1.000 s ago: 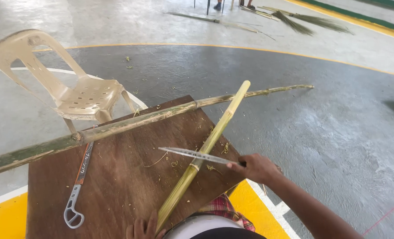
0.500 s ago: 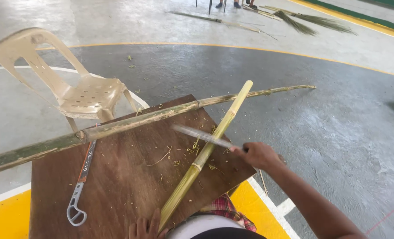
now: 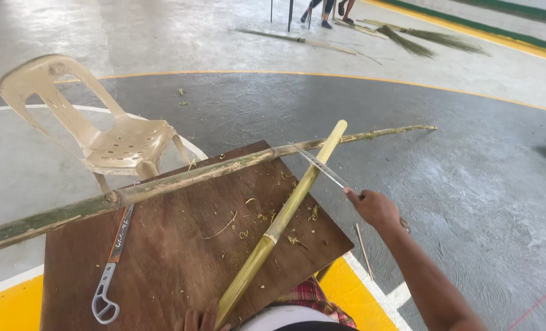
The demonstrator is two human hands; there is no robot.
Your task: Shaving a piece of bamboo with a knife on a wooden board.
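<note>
My right hand (image 3: 376,208) grips the handle of a long knife (image 3: 322,167), its blade pointing up and left across a short bamboo piece (image 3: 283,218). That bamboo piece lies slanted on a brown wooden board (image 3: 162,257), running from near my lap out past the board's far edge. My left hand (image 3: 198,319) shows only its fingertips at the bottom edge, at the bamboo's near end; its grip is hidden. A long thin green bamboo pole (image 3: 181,181) lies across the board's far side, left to right.
A hacksaw (image 3: 112,265) lies on the board's left part. A beige plastic chair (image 3: 101,132) stands behind the board. Bamboo shavings dot the board and grey floor. Far off lie brooms (image 3: 435,38) and sticks, with a person's feet (image 3: 334,12).
My right hand has swung the knife from lying across the bamboo at mid-board to farther up the piece, the blade now more upright and nearer the long pole.
</note>
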